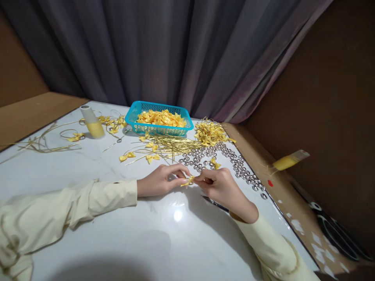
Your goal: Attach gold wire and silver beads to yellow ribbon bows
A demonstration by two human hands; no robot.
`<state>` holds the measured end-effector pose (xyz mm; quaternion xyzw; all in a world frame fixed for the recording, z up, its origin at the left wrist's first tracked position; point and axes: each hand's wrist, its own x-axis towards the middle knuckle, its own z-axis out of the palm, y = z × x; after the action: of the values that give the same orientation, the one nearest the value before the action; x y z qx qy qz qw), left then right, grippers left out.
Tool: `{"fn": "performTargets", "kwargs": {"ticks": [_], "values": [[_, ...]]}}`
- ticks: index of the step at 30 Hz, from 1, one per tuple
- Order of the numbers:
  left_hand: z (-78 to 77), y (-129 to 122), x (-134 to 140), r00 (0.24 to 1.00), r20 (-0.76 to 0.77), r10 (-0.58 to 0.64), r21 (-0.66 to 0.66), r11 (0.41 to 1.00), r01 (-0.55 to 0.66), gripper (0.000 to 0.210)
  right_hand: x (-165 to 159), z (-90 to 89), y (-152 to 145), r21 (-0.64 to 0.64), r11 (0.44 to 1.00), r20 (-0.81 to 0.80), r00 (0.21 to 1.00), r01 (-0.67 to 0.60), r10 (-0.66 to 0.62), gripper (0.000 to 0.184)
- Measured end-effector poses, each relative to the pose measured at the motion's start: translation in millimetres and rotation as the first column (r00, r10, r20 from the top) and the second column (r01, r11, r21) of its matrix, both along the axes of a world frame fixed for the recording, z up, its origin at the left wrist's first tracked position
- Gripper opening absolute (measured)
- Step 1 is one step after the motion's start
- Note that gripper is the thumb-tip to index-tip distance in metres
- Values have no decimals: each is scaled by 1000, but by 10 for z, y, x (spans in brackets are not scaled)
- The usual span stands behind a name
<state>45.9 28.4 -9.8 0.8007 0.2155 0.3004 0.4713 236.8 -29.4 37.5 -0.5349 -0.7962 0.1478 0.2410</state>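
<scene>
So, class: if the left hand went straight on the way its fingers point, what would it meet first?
The left hand would first meet the yellow bow it pinches, then probably the right hand, though one view leaves depth unclear.

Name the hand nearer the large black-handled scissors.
Right. The right hand is left of the scissors, over the table; the left hand is farther left, beyond the right.

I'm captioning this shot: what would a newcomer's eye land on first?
Probably the bright blue basket heaped with yellow bow-like pieces, toward the back of the white table. Nearer, the left hand and right hand pinch a small yellow piece in their fingers. Silvery pieces scatter along the table's right side.
</scene>
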Motion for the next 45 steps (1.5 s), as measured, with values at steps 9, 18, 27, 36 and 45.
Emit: {"fn": "performTargets", "kwargs": {"ticks": [9, 18, 27, 36, 45], "values": [[23, -10, 2, 1000, 20, -12, 127, 992, 10, 8, 3, 2, 5, -83, 997, -21, 1000, -8, 6, 16], [35, -18, 3, 1000, -4, 25, 60, 998, -24, 9, 18, 12, 31, -143, 990, -18, 1000, 7, -10, 15], [49, -23, 1, 998, -26, 51, 26, 998, -51, 10, 29, 83, 13, -169, 986, -8, 1000, 13, -14, 14], [38, -21, -1, 998, -4, 70, -2, 998, -70, 10, 47, 57, 31, -132, 991, -7, 1000, -25, 25, 13], [30, 5, 21, 990, 103, 100, -226, 971, -74, 12, 8, 127, -27, 207, 977, -60, 996, -53, 66, 9]]}}
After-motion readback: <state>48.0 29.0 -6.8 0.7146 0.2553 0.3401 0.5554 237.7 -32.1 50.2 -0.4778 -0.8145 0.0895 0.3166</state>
